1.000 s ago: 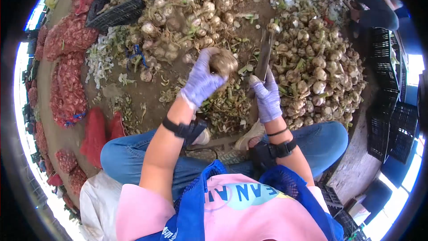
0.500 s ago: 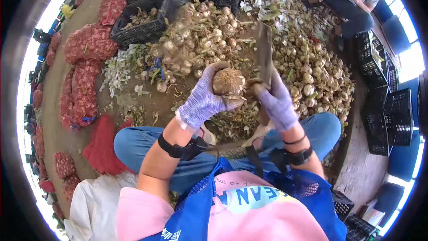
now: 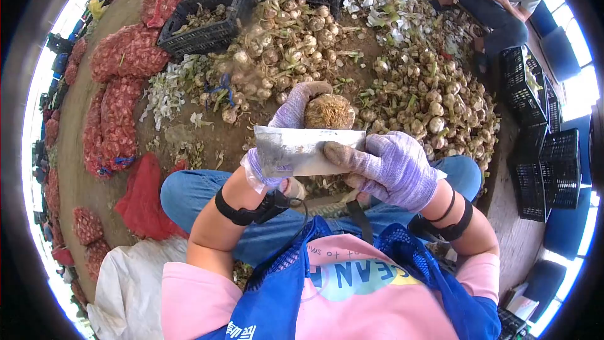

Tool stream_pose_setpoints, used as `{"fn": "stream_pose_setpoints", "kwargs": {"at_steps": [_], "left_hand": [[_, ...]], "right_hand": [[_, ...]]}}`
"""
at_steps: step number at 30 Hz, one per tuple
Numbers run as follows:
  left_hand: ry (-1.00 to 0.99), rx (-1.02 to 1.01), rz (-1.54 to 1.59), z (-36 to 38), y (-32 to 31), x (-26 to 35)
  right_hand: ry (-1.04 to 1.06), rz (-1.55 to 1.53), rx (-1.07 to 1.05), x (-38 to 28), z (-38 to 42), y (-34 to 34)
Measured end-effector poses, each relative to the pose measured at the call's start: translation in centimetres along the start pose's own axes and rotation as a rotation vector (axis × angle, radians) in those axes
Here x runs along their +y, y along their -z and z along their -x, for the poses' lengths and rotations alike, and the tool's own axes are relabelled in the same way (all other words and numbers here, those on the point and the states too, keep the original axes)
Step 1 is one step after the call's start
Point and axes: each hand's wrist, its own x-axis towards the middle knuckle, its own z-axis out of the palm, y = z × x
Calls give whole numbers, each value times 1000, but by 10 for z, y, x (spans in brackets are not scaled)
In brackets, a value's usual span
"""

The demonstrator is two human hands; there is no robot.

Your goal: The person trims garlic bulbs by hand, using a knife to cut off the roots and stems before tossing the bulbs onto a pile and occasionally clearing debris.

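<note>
My left hand (image 3: pixel 290 113), in a purple-grey knit glove with dirty fingertips, is closed around a large garlic bulb (image 3: pixel 330 112), its brown root side facing up. In my right hand (image 3: pixel 402 173), also gloved, is a cleaver (image 3: pixel 292 151) with a wide, worn metal blade. The blade lies level across the near side of the bulb and covers part of my left palm. The right index finger is stretched along the blade, and the handle is hidden in the grip.
A heap of garlic bulbs (image 3: pixel 277 50) lies ahead, with another heap (image 3: pixel 434 104) to the right. Black crates (image 3: pixel 204 34) stand at the back and right. Red net sacks (image 3: pixel 119 113) line the left. Another person (image 3: pixel 497 6) sits at the far right with hands around something.
The cleaver has swung from upright beside the bulb to level across its near side. My right hand has turned and come closer to me; the bulb has shifted slightly right.
</note>
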Motion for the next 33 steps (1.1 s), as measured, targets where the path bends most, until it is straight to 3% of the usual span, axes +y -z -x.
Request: {"fn": "stream_pose_setpoints", "kwargs": {"at_steps": [6, 9, 11, 13, 17, 19, 20, 21, 22, 23, 24, 25, 26, 27, 28, 29, 30, 33], "left_hand": [[-158, 72, -280, 0, 0, 0], [-243, 114, -562, -1, -1, -2], [-722, 103, -1035, -6, 3, -10], [-390, 257, -763, 2, -13, -24], [-370, 264, -812, 3, -18, -46], [-323, 325, -801, 8, -16, -46], [-308, 353, -798, 10, -13, -44], [-435, 382, -855, 20, -8, -29], [-494, 380, -814, 28, -5, -15], [-542, 399, -843, 18, -2, -14], [-563, 392, -871, 12, -2, -16], [-458, 405, -760, 6, -1, -21], [-354, 433, -298, -4, -2, -43], [-244, 454, -102, -17, 3, -48], [-205, 457, 14, -17, 4, -53], [-166, 465, 132, -18, 3, -53], [-245, 449, 162, -23, 3, -51], [-109, 487, 492, -22, 6, -51]], "right_hand": [[-27, -53, -23, 4, 4, -11], [-23, -143, 40, 11, 7, -21], [9, -79, 89, 17, 9, -24], [17, -7, 82, 29, 19, -29], [-11, -12, 106, 44, 34, -53], [-136, 89, 124, 86, 74, -101], [-383, 28, 172, 96, 81, -93], [-626, -42, 234, 102, 81, -79], [-1044, -244, 313, 108, 81, -60], [-845, -148, 352, 117, 79, -66], [-819, -186, 325, 101, 74, -68], [-795, -226, 299, 90, 71, -73], [-694, -390, 413, 86, 68, -85], [-781, -458, 354, 76, 52, -73], [-884, -543, 275, 58, 43, -63], [-687, -532, 370, 51, 40, -66], [-687, -636, 379, 46, 39, -69], [-665, -826, 424, 33, 43, -84]]}}
